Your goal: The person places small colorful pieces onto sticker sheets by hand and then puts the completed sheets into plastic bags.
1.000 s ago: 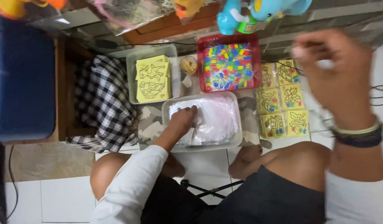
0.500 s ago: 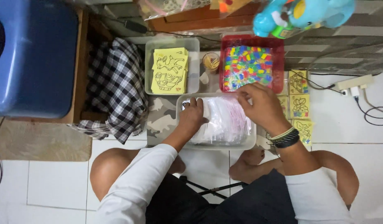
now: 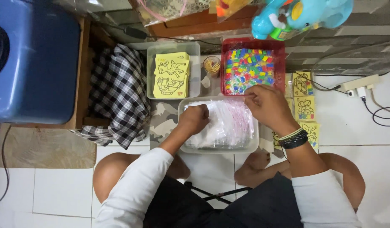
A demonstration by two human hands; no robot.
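My left hand (image 3: 194,119) rests with curled fingers on a stack of clear plastic bags (image 3: 226,124) inside a transparent tub (image 3: 216,148) in front of my knees. My right hand (image 3: 266,106) sits at the tub's far right corner, fingertips pinched together at the edge of the bags, just below a red tray (image 3: 253,43) full of small multicoloured pieces. Whether the pinch holds a bag or a piece is hidden by the fingers. A dark beaded bracelet circles the right wrist.
A clear bin (image 3: 152,71) holds yellow picture cards (image 3: 171,75). A small cup of sticks (image 3: 211,65) stands between bin and red tray. More yellow cards (image 3: 304,107) lie right. A checked cloth (image 3: 116,95), blue container (image 3: 34,63), power strip (image 3: 361,82) and toy elephant (image 3: 304,14) surround.
My right hand came down from high at the right and settled at the tub's far right corner. The left hand stayed on the bags.
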